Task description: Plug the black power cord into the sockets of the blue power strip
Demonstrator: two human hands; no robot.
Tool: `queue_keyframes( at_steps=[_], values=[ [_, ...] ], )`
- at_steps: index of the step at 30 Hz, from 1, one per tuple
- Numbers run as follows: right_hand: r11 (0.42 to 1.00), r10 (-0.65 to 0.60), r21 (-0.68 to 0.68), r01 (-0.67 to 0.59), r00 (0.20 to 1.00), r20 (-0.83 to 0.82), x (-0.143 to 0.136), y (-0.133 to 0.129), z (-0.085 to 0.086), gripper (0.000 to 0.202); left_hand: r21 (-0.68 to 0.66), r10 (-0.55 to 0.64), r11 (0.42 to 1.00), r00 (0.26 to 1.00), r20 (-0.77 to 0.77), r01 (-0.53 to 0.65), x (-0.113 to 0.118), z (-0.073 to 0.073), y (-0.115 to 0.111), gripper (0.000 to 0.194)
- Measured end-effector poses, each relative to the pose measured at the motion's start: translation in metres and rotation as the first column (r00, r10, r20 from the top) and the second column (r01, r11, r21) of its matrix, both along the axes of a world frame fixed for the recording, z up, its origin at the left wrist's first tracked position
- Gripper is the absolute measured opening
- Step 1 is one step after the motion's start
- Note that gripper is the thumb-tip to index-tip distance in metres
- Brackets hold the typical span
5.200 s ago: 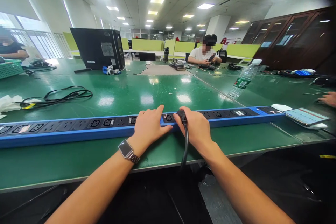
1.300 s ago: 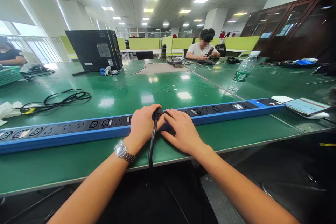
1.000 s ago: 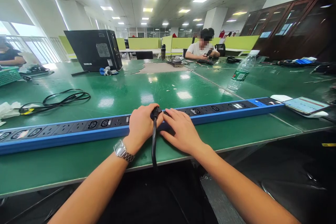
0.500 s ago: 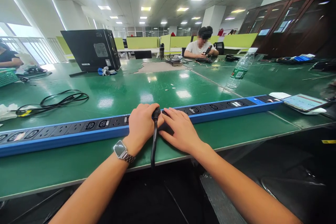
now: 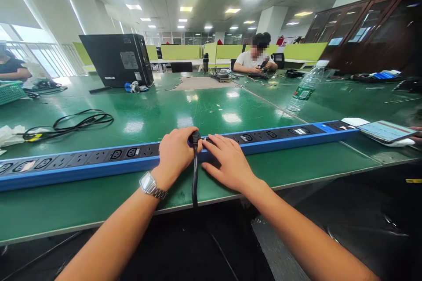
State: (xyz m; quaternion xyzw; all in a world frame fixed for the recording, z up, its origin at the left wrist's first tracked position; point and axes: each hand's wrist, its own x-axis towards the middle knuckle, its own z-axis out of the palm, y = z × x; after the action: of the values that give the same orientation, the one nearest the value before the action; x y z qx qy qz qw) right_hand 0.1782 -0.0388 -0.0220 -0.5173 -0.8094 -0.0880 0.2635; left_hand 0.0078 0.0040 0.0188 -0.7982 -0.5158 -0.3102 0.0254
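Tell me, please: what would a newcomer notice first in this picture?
First, the long blue power strip, running across the near part of the green table. Over its middle, the left hand holds a black plug, with the right hand beside it. Farther back, on the left, stands a big black computer case.

A black computer tower [image 5: 114, 62] stands between a green basket [image 5: 11, 92] and plastic bottle [image 5: 303, 91].
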Motion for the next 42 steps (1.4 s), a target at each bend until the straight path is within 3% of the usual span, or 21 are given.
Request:
queue_keyframes(
  at_steps=[5,9,12,20,23,26,30,36,42],
  values=[
    [1.000,-0.002,-0.008,0.002,1.000,-0.003,0.000,0.000,0.001,0.056,0.011,0.051,0.999,0.999,0.015,-0.051,-0.004,-0.001,0.005,0.025],
    [1.000,0.004,-0.006,-0.004,1.000,-0.013,0.000,-0.001,0.001,0.055,0.048,-0.086,0.995,0.996,0.019,0.085,-0.009,-0.008,0.007,0.023],
    [1.000,0.003,-0.004,-0.003,1.000,-0.019,0.000,-0.001,0.001,0.054,0.038,-0.125,0.992,0.992,0.016,0.124,-0.009,-0.011,0.006,0.025],
    [1.000,-0.007,-0.022,0.007,1.000,-0.011,-0.001,-0.002,0.002,0.055,-0.096,-0.066,0.993,0.997,-0.038,0.062,-0.008,0.004,0.003,0.026],
    [1.000,-0.004,-0.022,0.003,1.000,-0.012,-0.001,-0.001,0.002,0.055,-0.113,-0.089,0.990,0.996,-0.025,0.086,-0.012,0.003,0.005,0.027],
    [1.000,-0.002,-0.015,0.002,1.000,-0.007,-0.001,-0.001,0.002,0.054,-0.089,-0.158,0.984,0.987,-0.022,0.155,-0.015,-0.003,0.005,0.031],
    [1.000,-0.001,-0.010,0.001,1.000,-0.003,-0.001,0.000,0.001,0.054,-0.010,-0.165,0.986,0.985,-0.053,0.165,-0.016,-0.008,0.001,0.036],
    [1.000,0.002,-0.013,-0.002,1.000,-0.017,0.000,-0.001,0.001,0.054,0.074,-0.255,0.966,0.961,0.109,0.248,-0.016,-0.010,0.002,0.024],
    [1.000,-0.001,-0.008,0.001,1.000,-0.010,0.000,-0.001,0.001,0.054,0.023,-0.260,0.966,0.963,0.074,0.259,-0.022,-0.007,0.010,0.020]
  ],
)
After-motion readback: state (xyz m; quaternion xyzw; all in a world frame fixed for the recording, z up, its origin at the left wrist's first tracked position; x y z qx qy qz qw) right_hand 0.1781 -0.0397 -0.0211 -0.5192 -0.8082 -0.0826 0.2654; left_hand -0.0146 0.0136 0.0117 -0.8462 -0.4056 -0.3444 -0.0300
